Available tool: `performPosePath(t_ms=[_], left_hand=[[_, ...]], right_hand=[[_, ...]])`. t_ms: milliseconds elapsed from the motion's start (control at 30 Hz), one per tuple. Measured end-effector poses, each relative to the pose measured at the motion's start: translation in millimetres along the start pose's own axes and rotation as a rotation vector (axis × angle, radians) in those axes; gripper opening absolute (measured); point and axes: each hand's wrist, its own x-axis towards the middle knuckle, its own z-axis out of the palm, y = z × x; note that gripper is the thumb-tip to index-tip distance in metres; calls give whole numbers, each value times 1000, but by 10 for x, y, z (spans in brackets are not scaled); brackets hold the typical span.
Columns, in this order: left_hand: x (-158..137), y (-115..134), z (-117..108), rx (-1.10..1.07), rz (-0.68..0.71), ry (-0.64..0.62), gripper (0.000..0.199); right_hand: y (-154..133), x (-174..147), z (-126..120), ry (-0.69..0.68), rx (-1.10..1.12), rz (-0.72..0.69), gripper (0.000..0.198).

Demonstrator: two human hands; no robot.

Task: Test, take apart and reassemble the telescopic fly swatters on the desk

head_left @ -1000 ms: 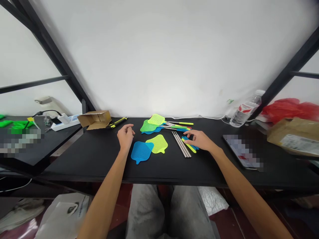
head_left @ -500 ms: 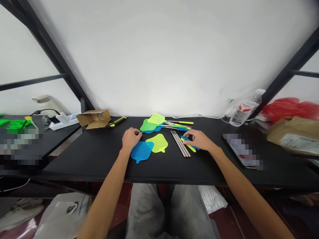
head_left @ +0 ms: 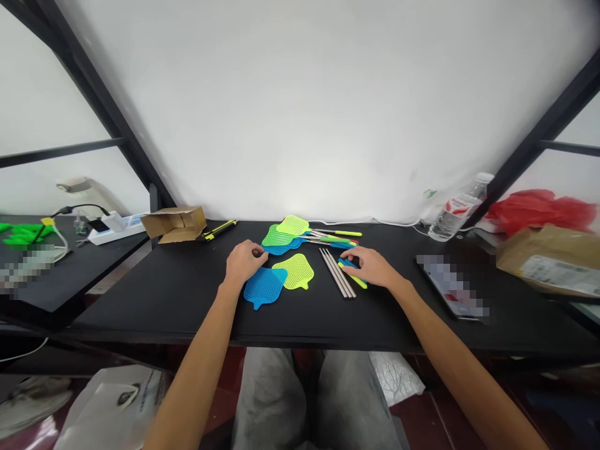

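My left hand (head_left: 244, 262) rests on the black tabletop, loosely curled, with a gap between thumb and forefinger and nothing visible in it. Just below it lies a blue perforated fly swatter head (head_left: 263, 287), its corner over a yellow-green fly swatter head (head_left: 299, 272). My right hand (head_left: 368, 265) has its thumb and fingers closed around a blue handle (head_left: 345, 262), with a yellow handle (head_left: 359, 279) beneath; the palm hides part of them. Several metal rods (head_left: 337, 273) lie side by side left of that hand. Behind them, more fly swatters (head_left: 281, 236) with rods and handles are piled.
An open cardboard box (head_left: 175, 225) and a black-yellow item (head_left: 220, 230) stand back left. On the right are a phone-like device (head_left: 447, 287), a water bottle (head_left: 459, 209), a brown parcel (head_left: 550, 256) and red plastic (head_left: 539, 210). A white cable runs along the wall.
The view has shifted slightly. My right fingers have shifted a little on the handles, with the blue ones now more covered. My left hand stays beside the blue swatter head.
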Motion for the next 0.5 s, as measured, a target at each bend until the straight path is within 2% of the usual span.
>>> performPosePath(t_ms=[133, 333, 500], left_hand=[[-49, -79, -158, -13, 165, -76, 23], [-354, -156, -419, 175, 228, 1, 25], [-761, -52, -554, 320, 291, 71, 26]], right_hand=[[-14, -2, 3, 12, -26, -8, 33], [-32, 1, 29, 25, -100, -27, 35], [-36, -7, 37, 22, -122, -20, 33]])
